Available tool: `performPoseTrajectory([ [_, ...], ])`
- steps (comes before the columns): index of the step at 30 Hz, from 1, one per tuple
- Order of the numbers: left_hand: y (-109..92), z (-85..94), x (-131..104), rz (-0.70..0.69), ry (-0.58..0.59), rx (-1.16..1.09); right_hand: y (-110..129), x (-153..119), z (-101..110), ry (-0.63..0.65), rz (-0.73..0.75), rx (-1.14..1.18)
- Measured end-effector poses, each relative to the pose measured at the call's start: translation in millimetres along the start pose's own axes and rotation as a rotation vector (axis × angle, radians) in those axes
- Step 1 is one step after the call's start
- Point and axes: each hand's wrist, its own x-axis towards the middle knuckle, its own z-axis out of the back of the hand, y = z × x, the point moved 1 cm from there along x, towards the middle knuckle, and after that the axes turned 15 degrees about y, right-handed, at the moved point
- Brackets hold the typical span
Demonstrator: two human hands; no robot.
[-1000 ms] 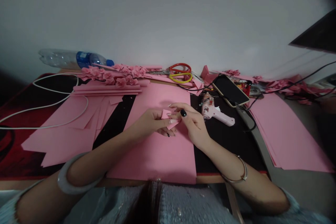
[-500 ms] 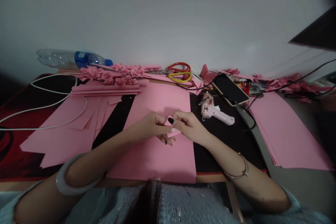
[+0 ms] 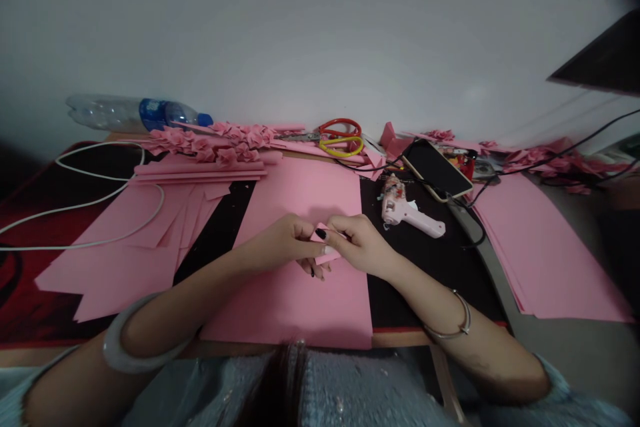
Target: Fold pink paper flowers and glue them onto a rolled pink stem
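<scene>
Between my two hands is a small folded piece of pink paper (image 3: 327,256), pinched by both thumbs. My left hand (image 3: 293,243) is closed on its left side, some fingers curled underneath. From the right, my right hand (image 3: 361,245) grips the same piece, its thumb lying across the top. Fingers hide much of the piece, so its full shape cannot be made out. Beneath both hands a large pink paper sheet (image 3: 300,310) lies flat on the dark desk mat. To the right of my right hand rests a pale pink glue gun (image 3: 413,217).
Scissors (image 3: 341,137), pink paper flowers (image 3: 215,143) and a plastic bottle (image 3: 130,113) lie along the wall. Cut pink paper (image 3: 125,267) and a white cable (image 3: 90,200) are at left. A phone (image 3: 437,170), black cables and a paper stack (image 3: 545,253) are at right.
Both hands stay on the small pink paper, with only a slight shift of the fingers and thumbs. The whole view has moved a little. Nothing is put down or picked up.
</scene>
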Motion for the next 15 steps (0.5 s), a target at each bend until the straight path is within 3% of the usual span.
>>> performPoseTrajectory([
  [3, -0.6, 1.4, -0.6, -0.061, -0.062, 0.002, -4.7, 0.4, -0.4, -0.101, -0.028, 0.036],
  [10, -6.4, -0.1, -2.5, -0.115, -0.26, 0.041, -10.6, -2.7, 3.6, -0.477, -0.021, -0.049],
  [12, -7.9, -1.7, -2.4, -0.139, -0.293, 0.057, -6.4, -4.4, 3.6, -0.476, 0.008, -0.119],
  [15, -8.3, -4.0, -2.0, -0.161, -0.311, 0.093, 1.4, -5.3, 1.4, -0.363, 0.08, -0.219],
])
